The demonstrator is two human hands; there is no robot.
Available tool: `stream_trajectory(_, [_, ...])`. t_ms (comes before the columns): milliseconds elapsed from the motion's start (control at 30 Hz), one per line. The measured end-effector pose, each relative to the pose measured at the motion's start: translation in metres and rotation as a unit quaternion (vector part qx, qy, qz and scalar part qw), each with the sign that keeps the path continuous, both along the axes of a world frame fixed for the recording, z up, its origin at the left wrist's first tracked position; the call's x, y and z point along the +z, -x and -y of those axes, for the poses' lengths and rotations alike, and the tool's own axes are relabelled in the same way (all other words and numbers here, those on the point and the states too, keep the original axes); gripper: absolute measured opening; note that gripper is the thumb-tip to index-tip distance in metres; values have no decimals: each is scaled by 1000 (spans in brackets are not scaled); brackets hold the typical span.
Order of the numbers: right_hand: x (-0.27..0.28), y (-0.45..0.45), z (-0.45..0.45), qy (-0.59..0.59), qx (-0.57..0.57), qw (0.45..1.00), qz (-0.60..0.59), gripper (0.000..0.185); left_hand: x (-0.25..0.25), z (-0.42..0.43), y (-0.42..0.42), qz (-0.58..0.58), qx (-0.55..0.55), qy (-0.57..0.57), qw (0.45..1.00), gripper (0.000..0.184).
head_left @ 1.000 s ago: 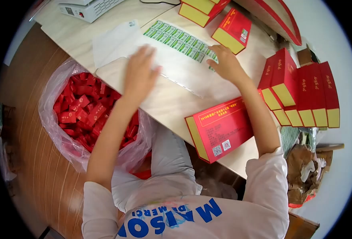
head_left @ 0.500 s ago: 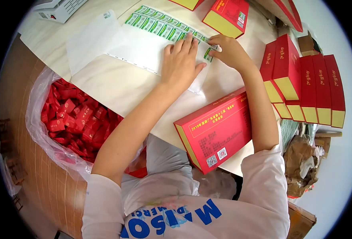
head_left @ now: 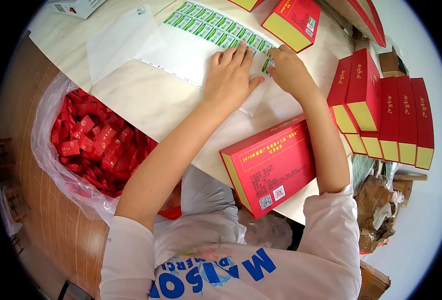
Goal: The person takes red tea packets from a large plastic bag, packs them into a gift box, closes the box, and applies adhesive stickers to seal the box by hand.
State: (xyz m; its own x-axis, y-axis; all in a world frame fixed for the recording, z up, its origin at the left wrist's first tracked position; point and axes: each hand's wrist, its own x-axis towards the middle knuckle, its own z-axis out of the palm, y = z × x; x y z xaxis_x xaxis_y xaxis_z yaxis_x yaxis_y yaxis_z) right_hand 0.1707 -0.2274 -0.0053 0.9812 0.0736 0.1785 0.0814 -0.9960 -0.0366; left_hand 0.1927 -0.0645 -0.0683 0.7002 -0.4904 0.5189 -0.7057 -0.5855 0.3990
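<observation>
A white sheet of green-and-white stickers (head_left: 181,50) lies on the tabletop, with printed stickers in rows along its far side. My left hand (head_left: 232,75) rests flat on this sheet, fingers stretched and spread, fingertips at the sticker rows. At the sheet's right end, my right hand (head_left: 288,72) has its thumb and index finger pinched together at a green sticker (head_left: 268,65); its fingertips partly cover that sticker. Close in front of my body, a large red box (head_left: 273,167) with gold lettering and two square codes lies near the table edge, below my right forearm.
A blank translucent sheet (head_left: 116,52) lies on the left. Several red boxes with yellow sides (head_left: 363,95) are stacked at right, another red box (head_left: 292,25) at the back. A plastic bag (head_left: 46,125) full of small red packets (head_left: 103,140) stands beside the table (head_left: 126,107).
My right hand has moved slightly down and right with its fingers at the sticker. My left hand stays flat on the sheet. The whole view has shifted a little.
</observation>
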Motion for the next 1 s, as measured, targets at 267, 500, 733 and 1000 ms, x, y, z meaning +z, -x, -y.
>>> stream_trajectory(267, [10,-6,0,-43,-28,995,-89,26,0,5,-6,15,11,-8,1000,61])
stream_trajectory(500, [0,-9,16,-58,-2,997,-41,28,0,8,-14,-10,8,-16,1000,63])
stream_trajectory(733, [7,-10,5,-36,-41,995,-87,29,4,5,-16,-26,4,-7,1000,67])
stream_trajectory(1000, [10,-14,9,-77,-51,989,-112,42,6,4,-42,-6,-13,-64,998,63])
